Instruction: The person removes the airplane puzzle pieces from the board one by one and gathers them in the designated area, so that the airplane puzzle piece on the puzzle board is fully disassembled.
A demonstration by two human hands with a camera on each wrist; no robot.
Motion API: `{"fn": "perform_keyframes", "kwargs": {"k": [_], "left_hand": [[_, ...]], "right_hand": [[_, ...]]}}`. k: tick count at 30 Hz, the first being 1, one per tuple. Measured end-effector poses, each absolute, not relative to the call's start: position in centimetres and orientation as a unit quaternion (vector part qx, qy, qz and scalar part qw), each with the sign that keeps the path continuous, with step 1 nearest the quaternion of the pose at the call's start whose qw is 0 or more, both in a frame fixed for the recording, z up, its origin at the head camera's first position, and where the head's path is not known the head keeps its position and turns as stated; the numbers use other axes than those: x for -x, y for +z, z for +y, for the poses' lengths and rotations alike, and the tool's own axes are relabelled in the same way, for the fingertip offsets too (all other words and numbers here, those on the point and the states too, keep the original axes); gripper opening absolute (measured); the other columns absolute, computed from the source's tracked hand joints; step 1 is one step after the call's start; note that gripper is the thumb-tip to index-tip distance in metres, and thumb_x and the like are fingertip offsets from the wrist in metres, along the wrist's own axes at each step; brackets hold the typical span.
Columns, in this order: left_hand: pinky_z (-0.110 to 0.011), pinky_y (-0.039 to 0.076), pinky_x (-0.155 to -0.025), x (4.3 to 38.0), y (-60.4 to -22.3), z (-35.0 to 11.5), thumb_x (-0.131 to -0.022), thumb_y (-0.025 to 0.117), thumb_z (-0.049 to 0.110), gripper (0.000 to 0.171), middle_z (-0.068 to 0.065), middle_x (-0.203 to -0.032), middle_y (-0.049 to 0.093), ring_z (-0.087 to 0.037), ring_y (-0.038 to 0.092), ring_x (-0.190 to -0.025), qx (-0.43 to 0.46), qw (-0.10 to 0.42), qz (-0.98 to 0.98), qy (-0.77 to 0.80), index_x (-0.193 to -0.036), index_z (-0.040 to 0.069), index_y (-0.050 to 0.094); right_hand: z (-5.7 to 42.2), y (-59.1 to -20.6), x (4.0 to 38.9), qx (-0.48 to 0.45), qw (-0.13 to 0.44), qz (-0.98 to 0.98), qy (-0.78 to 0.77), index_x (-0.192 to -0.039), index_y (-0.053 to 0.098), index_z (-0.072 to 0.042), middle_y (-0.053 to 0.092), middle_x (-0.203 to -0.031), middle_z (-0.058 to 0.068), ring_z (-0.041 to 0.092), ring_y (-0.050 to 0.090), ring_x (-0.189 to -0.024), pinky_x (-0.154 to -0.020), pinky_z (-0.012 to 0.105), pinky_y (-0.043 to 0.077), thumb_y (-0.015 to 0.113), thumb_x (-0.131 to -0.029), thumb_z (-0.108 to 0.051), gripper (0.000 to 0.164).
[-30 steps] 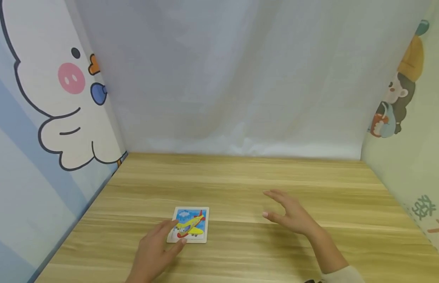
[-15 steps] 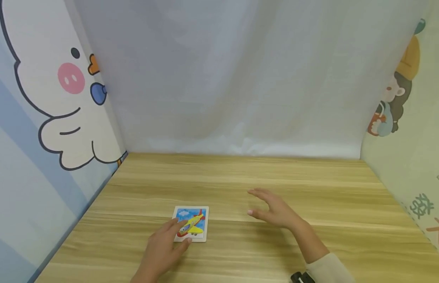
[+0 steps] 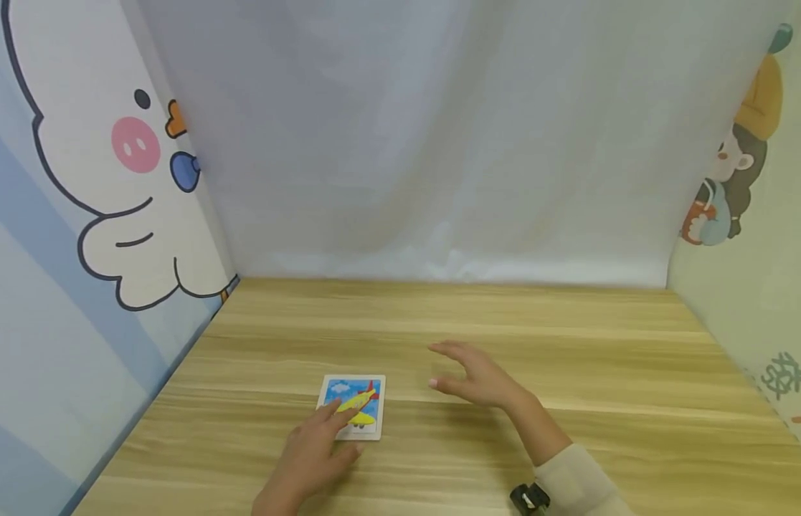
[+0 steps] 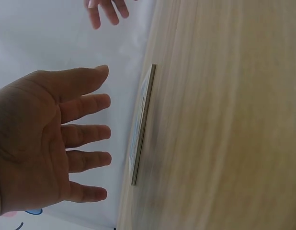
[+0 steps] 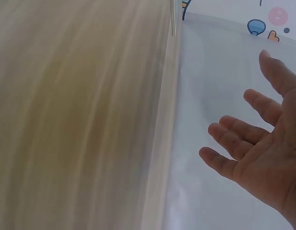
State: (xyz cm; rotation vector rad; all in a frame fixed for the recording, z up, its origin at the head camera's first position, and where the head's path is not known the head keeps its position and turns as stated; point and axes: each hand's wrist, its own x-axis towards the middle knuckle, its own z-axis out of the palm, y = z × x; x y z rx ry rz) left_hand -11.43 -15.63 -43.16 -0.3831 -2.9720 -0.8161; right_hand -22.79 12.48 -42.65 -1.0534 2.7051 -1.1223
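Note:
A small square picture puzzle [image 3: 371,408] with a yellow and red airplane on blue sky lies flat on the wooden table. My left hand [image 3: 313,451] hovers over its lower left part, fingers extended, hiding the plane's nose. In the left wrist view a gap shows between the left fingertips [image 4: 104,129] and the thin edge of the puzzle [image 4: 144,127]. My right hand [image 3: 474,376] is held above the table to the right of the puzzle, fingers spread and loosely bent, with nothing in it. The right wrist view shows that hand [image 5: 263,148] with its palm visible.
The wooden table [image 3: 568,344] runs back to a pale hanging curtain [image 3: 406,143]. A wall panel with a white cartoon figure [image 3: 84,172] stands at left, a pale green one [image 3: 749,287] at right. A black strap device [image 3: 529,496] is by the right sleeve.
My right hand has moved left, nearer the puzzle. The left hand has shifted slightly right and covers more of the picture. The puzzle stays in about the same place.

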Motion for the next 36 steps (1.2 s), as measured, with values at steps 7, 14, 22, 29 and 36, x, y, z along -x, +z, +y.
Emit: {"fn": "perform_keyframes", "kwargs": {"k": [7,14,22,29,36], "left_hand": [[-0.071,0.027,-0.089,11.9,-44.0,-16.0,-0.081,0.07,0.031,0.058,-0.022,-0.139,0.039,-0.048,0.03,-0.126,0.111,-0.019,-0.962,-0.25,-0.131,0.007,0.052],[-0.073,0.024,-0.088,12.1,-44.8,-15.7,-0.079,0.071,0.032,0.065,-0.024,-0.14,0.034,-0.054,0.024,-0.125,0.105,-0.065,-0.959,-0.256,-0.134,0.007,0.049],[-0.074,0.024,-0.087,12.1,-44.8,-15.6,-0.075,0.076,0.031,0.07,-0.024,-0.143,0.028,-0.054,0.02,-0.126,0.088,-0.089,-0.958,-0.26,-0.134,0.007,0.048],[-0.074,0.021,-0.088,12.9,-44.8,-15.2,-0.081,0.071,0.029,0.068,-0.028,-0.144,0.023,-0.056,0.018,-0.126,0.075,-0.092,-0.964,-0.237,-0.139,0.009,0.043],[-0.074,0.023,-0.087,13.2,-44.8,-14.9,-0.077,0.074,0.029,0.072,-0.028,-0.141,0.027,-0.054,0.021,-0.126,0.072,-0.12,-0.965,-0.221,-0.138,0.008,0.042]], "right_hand": [[10.4,-43.1,23.5,0.335,0.031,0.86,-0.384,-0.136,0.047,-0.007,0.046,-0.136,0.012,0.033,0.041,-0.124,-0.098,0.051,0.034,0.063,-0.088,-0.038,0.059],[9.0,-43.7,24.2,0.337,0.049,0.849,-0.404,-0.135,0.047,-0.005,0.047,-0.135,0.011,0.033,0.045,-0.119,-0.093,0.051,0.04,0.063,-0.089,-0.033,0.056],[7.5,-44.1,24.5,0.342,0.062,0.833,-0.43,-0.135,0.047,-0.005,0.047,-0.135,0.011,0.033,0.046,-0.119,-0.092,0.053,0.04,0.062,-0.09,-0.031,0.054],[5.8,-44.5,25.0,0.341,0.081,0.817,-0.457,-0.134,0.048,-0.005,0.048,-0.135,0.01,0.033,0.048,-0.117,-0.091,0.05,0.042,0.061,-0.091,-0.03,0.051],[4.2,-44.7,24.9,0.327,0.112,0.813,-0.469,-0.133,0.049,-0.005,0.049,-0.134,0.007,0.03,0.048,-0.117,-0.088,0.041,0.045,0.062,-0.09,-0.031,0.052]]}}
